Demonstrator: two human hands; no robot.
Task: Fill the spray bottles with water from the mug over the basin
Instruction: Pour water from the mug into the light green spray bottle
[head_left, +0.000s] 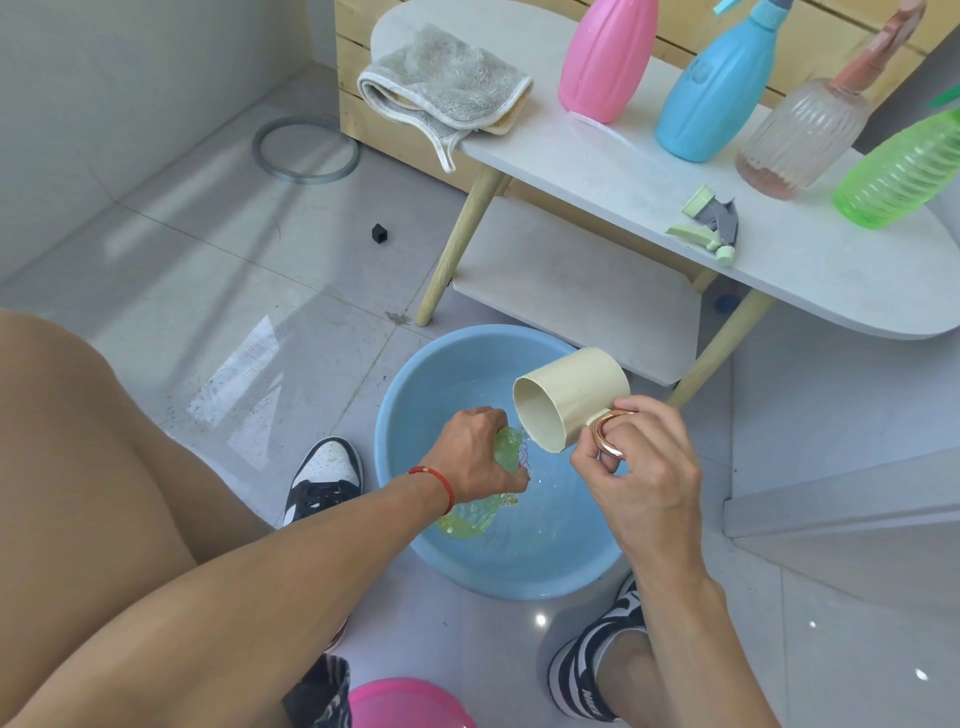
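My left hand (475, 454) grips a clear green spray bottle (470, 512) without its spray head, held over the blue basin (400, 441) on the floor. My right hand (631, 462) holds the cream mug (566, 402) by its copper handle and tips it sideways, its rim right at the bottle's mouth. A thin stream of water runs from the mug's lip. Water lies in the basin. On the white table (810, 270) stand a pink bottle (605, 57), a blue bottle (714, 88), a clear ribbed bottle (802, 137) and another green bottle (904, 171).
A green-grey spray head (709, 223) lies loose on the table, and a grey cloth (441, 83) hangs over its left end. A pink basin (408, 704) sits at the bottom edge. My shoes flank the blue basin. A grey ring (306, 150) and a small black cube (380, 233) lie on the floor.
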